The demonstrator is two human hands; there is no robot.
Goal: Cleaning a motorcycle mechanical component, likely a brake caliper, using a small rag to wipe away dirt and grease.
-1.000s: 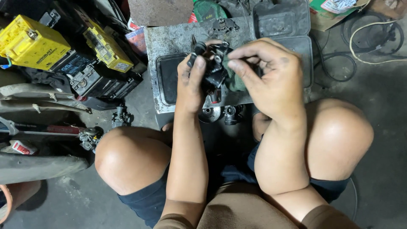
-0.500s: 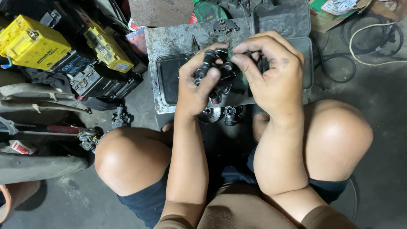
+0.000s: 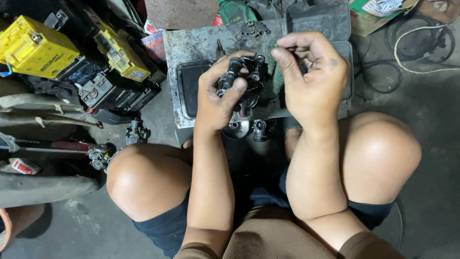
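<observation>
Head view shows the left hand [image 3: 218, 98] clamped around a greasy black cast-metal carburettor-like part [image 3: 244, 79] above the grey metal tray's [image 3: 191, 45] near edge, likely heavy, rigid, slippery, while the right hand [image 3: 314, 79] pinches something unseen.

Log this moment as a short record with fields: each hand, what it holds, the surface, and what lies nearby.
left hand: grip closed around a dark metal engine part, held above the tray
right hand: fingertips pinched together beside the part; anything pinched is too small to tell
surface: worn grey metal tray on the floor
under the hands: two small round metal parts
to the person's left: yellow-topped batteries
to the person's right: coiled cables
posture: squatting, knees apart
</observation>
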